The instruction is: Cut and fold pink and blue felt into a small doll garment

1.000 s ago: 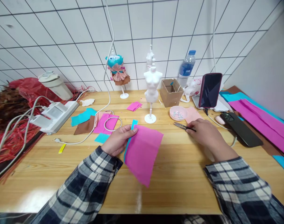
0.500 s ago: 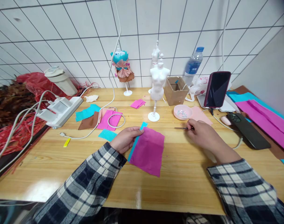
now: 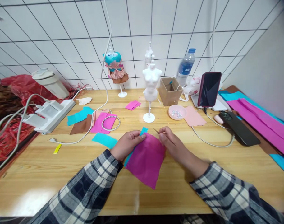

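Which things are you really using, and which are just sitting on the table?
In use: left hand, pink sheet, teal strip, right hand, metal tool.
Lying about: white mannequin, water bottle, phone, cardboard box, bead dish.

**Craft corner against a tiled wall**

Looks like a small hobby craft workshop, on a wooden table (image 3: 62, 165) against a white tiled wall (image 3: 62, 37). Just beyond the right hand (image 3: 173, 146), a bare white miniature mannequin (image 3: 151, 85) on a stand. Farther back, beyond the left hand (image 3: 126, 144), a dressed mannequin (image 3: 115, 70) in teal, pink and brown paper frills. Cut paper scraps (image 3: 102, 123) in those colours past the left hand, and long sheets (image 3: 260, 116) well to the right of the right hand. Magenta sheet (image 3: 146, 158) pinched in the left hand, thin metal tool (image 3: 156, 131) in the right. Beyond the right hand, a pink dish of beads (image 3: 177, 112), a cardboard box (image 3: 170, 91) and a propped phone (image 3: 210, 89). Far left of the left hand, a power strip (image 3: 50, 113) and red raffia (image 3: 6, 140).
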{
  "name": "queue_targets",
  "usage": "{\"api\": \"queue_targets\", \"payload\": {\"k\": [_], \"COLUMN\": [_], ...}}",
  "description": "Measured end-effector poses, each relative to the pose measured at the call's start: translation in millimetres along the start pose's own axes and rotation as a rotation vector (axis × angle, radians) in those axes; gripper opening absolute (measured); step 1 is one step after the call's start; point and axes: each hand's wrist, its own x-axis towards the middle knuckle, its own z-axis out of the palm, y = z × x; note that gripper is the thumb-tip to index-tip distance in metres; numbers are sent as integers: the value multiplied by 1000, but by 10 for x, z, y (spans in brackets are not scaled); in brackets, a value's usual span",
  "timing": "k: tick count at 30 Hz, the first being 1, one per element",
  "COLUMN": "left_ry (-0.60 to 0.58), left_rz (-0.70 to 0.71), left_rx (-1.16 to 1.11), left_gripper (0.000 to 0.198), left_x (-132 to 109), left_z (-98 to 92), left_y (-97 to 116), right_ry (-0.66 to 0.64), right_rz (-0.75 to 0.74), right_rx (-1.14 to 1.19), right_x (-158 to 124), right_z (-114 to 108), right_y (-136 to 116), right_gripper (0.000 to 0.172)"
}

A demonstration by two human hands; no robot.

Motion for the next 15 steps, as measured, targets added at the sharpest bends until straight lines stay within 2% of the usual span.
{"api": "queue_targets", "payload": {"k": [3, 10, 15], "left_ry": [2, -10, -7], "left_rz": [26, -23, 2], "left_rx": [31, 72, 71], "left_gripper": [34, 37, 34], "left_x": [1, -38, -38], "left_z": [34, 62, 77], "left_y": [1, 23, 35], "right_ry": [-4, -82, -108], "right_rz": [25, 43, 35], "right_rx": [-79, -175, -159], "right_x": [-2, 6, 5], "right_z": [74, 75, 76], "right_y": [-37, -39, -49], "right_gripper": [26, 29, 29]}}
